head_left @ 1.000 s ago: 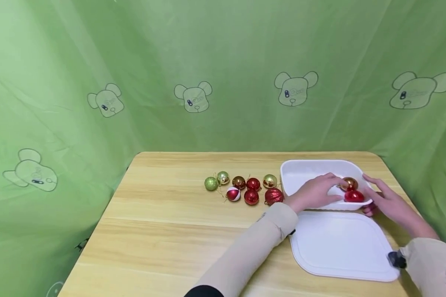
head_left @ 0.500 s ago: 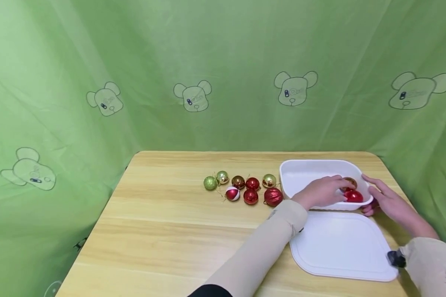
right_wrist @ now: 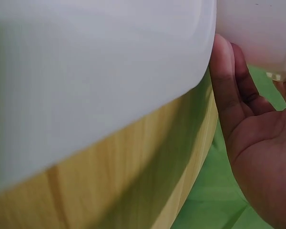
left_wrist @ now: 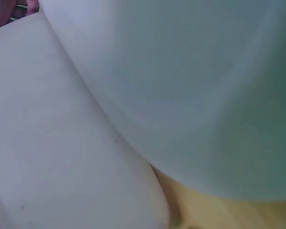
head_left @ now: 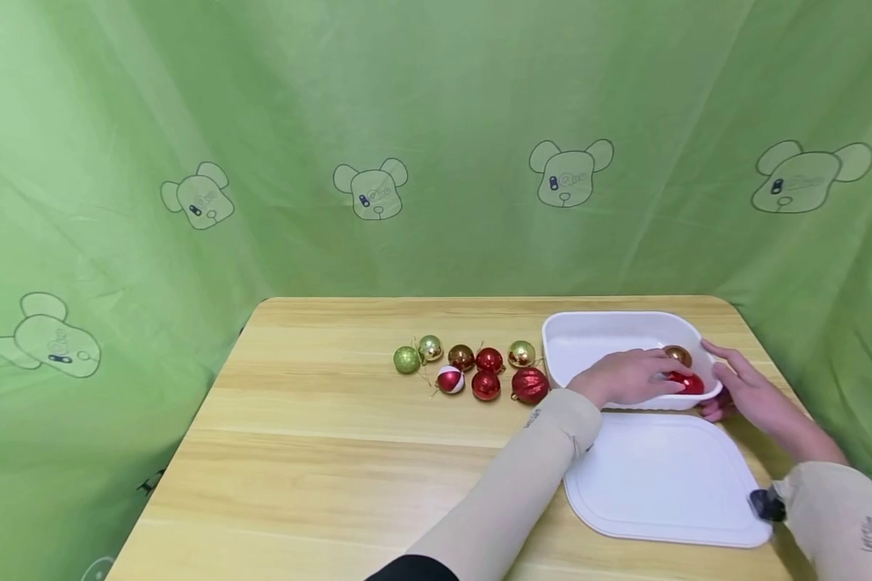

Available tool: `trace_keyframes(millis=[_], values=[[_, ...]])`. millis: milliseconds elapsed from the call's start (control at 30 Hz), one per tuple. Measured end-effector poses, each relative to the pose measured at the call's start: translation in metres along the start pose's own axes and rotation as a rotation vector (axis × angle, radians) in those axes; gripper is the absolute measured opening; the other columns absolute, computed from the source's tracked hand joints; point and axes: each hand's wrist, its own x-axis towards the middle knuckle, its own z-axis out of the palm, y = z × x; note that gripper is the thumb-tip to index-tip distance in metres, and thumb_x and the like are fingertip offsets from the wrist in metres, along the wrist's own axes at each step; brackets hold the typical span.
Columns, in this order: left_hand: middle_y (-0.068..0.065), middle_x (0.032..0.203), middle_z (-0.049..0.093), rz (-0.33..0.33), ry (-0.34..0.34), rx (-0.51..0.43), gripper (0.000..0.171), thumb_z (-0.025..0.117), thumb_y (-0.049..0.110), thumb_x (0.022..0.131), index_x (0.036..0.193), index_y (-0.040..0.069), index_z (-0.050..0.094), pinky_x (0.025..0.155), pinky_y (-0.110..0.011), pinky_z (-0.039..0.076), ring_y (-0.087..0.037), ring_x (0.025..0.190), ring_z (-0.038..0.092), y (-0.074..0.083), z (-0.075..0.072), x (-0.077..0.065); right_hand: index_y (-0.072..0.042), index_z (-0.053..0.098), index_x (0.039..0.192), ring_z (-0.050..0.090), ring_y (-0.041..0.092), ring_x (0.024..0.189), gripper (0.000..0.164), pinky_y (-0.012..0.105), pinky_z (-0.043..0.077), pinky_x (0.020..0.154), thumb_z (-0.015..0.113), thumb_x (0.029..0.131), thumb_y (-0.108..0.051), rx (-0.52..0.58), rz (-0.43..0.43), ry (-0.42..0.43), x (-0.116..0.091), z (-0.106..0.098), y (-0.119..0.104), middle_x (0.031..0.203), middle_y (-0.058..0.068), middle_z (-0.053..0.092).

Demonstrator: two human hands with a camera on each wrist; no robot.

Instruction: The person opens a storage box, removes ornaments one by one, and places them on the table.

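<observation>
Inside the white plastic box (head_left: pixel 596 323) my left hand (head_left: pixel 628 378) holds a shiny red Christmas ball (head_left: pixel 690 384), thumb on the near side and fingers over its top. A copper-coloured Christmas ball (head_left: pixel 677 355) lies just behind it. At the box's right end my right hand (head_left: pixel 759 395) grips the wall, with fingers along the rim and others low on the outside. The right wrist view shows that hand's fingertips (right_wrist: pixel 223 52) against the box. The left hand's fingers are out of sight in the left wrist view.
A flat white lid (head_left: pixel 668 476) lies in front of the box. Left of the box sit several more Christmas balls, among them a ribbed red one (head_left: pixel 530 386), a glittery green one (head_left: pixel 407 360) and a red-and-white one (head_left: pixel 450 379). A green curtain (head_left: pixel 436 145) hangs behind the wooden table (head_left: pixel 320 468).
My left hand has shifted from the gap beside the balls onto the red ball, uncovering more of the copper one. The right hand stays at the box's end. The head view has shifted slightly.
</observation>
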Motion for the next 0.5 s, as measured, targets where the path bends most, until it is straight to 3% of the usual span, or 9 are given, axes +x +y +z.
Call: trace_keyframes(millis=[300, 500], values=[[0.023, 0.147, 0.052, 0.037, 0.023, -0.029, 0.038, 0.04, 0.052, 0.11, 0.145, 0.044, 0.052, 0.112, -0.011, 0.036, 0.006, 0.134, 0.048, -0.0001, 0.0015, 0.0032, -0.029, 0.005, 0.168, 0.069, 0.022, 0.067, 0.056, 0.034, 0.063, 0.062, 0.023, 0.115, -0.025, 0.016, -0.008, 0.001, 0.0005, -0.0002, 0.0, 0.079, 0.016, 0.066], [0.022, 0.135, 0.059, 0.043, 0.035, -0.1, 0.032, 0.048, 0.048, 0.109, 0.139, 0.04, 0.056, 0.107, -0.01, 0.039, 0.007, 0.125, 0.055, -0.0012, 0.004, 0.0045, -0.027, 0.002, 0.168, 0.068, 0.023, 0.066, 0.056, 0.035, 0.063, 0.062, 0.022, 0.116, -0.024, 0.012, 0.0, -0.001, 0.0011, 0.0003, 0.0017, 0.08, 0.018, 0.065]])
